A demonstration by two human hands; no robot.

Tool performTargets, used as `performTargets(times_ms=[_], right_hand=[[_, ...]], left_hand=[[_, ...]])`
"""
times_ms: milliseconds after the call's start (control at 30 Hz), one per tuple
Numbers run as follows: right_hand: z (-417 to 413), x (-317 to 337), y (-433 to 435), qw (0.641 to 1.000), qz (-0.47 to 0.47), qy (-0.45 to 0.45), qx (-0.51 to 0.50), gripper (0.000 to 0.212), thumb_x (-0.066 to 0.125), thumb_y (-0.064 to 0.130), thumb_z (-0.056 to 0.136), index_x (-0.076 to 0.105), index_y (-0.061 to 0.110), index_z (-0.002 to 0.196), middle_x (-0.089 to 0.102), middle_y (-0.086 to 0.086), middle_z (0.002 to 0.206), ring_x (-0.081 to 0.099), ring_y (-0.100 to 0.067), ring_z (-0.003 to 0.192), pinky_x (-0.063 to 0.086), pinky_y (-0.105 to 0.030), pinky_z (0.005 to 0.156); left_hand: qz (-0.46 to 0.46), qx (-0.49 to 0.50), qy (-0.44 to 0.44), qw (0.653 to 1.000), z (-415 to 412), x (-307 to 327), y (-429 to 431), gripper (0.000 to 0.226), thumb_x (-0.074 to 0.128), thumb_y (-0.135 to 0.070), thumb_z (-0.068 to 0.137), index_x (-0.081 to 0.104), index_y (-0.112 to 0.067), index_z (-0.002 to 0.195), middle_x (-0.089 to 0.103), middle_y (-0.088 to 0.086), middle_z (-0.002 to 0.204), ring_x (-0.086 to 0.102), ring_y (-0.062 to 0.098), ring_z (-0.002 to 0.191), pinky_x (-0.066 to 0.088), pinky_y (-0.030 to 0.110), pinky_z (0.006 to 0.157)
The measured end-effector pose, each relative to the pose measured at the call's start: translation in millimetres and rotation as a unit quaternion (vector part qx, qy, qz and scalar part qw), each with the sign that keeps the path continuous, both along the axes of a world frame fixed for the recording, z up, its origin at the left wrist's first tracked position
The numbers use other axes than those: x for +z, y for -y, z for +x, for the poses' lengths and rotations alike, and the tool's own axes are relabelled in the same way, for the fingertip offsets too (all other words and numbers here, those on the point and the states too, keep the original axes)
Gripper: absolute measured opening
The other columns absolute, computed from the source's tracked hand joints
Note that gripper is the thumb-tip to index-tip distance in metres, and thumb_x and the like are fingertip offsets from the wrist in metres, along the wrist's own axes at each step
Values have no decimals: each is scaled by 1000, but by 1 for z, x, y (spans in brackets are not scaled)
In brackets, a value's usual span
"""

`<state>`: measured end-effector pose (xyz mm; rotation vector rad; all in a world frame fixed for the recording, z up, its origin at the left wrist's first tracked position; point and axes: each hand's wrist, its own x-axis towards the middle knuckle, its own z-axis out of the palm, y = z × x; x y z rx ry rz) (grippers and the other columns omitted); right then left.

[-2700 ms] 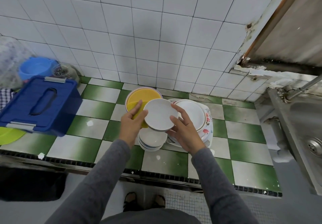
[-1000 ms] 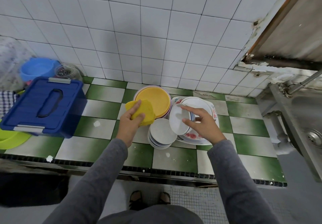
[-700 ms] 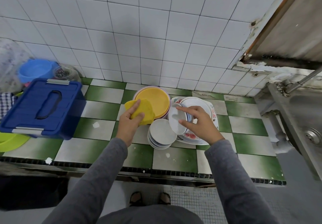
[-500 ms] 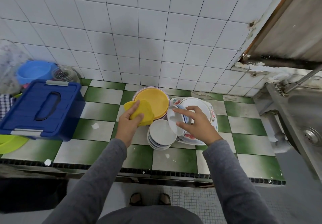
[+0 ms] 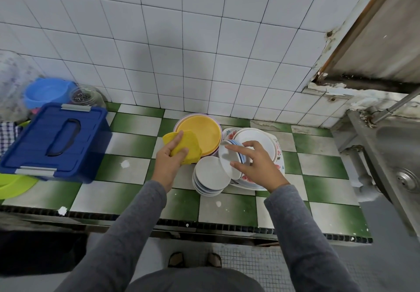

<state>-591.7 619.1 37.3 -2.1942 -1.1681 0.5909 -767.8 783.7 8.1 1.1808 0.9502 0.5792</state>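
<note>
Done with the plate wiped a few seconds ago: no longer held up between both grips, and by the look of it laid on top of the stack (image 5: 210, 174) of small white plates near the front of the desk (image 5: 134, 147). Since then, moved the right grip (image 5: 259, 169) across to the pile (image 5: 261, 137) of flowered plates just beside that stack, and tipped a small white plate (image 5: 227, 162) up on edge there, leaning on blue-rimmed ones behind. Pinches it now, thumb on the face, forefinger at the top rim, other fingers curled behind; hardly moved over the last second, only resettled. Keeps the left grip (image 5: 169, 163) closed round the yellow cloth (image 5: 193, 146), at the near rim of the yellow plate (image 5: 201, 135), apart from the tipped one. Means, most likely, one more plate dried and the next just being fetched: still to lift clear of the pile, bring to the cloth and wipe.
</note>
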Motion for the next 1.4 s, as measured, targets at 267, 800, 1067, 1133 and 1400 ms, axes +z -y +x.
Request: performTargets(times_ms=[267,800,1067,1133,1400], right_hand=[[1,-10,0,980,113,-133,-92,39,64,23,96,63,41,130,56,-1,131,49,-21,118,50,-44,104],[-30,14,-31,852,274,-411,-174,35,55,23,103,65,49,123,59,-2,140,57,-28,129,61,-36,78],[-29,20,-25,860,303,-373,-172,40,54,20,103,57,33,140,64,9,135,64,-3,115,56,-27,83],[-27,22,-26,874,293,-352,-158,39,54,21,103,57,36,139,63,8,136,64,2,111,56,-25,82],[-16,23,-24,891,282,-327,-143,38,55,22,103,60,42,134,61,9,138,65,-3,113,58,-36,91]], left_hand=[[-23,19,5,1000,6,11,6,41,52,-15,102,57,-38,136,37,-1,153,41,28,134,47,45,105],[384,-191,-141,892,52,37,37,79,52,-27,103,-5,-35,156,60,8,131,60,13,93,47,24,86],[476,-287,-163,815,64,34,32,57,25,-33,109,-1,-18,157,-15,-1,164,-14,5,147,-20,7,108],[471,-310,-178,807,65,35,30,53,22,-30,110,1,-19,156,-9,-3,164,-13,-2,142,-19,4,106],[383,-398,-155,819,58,51,14,46,31,-31,109,25,-29,155,18,-16,161,13,-3,146,15,21,116]])
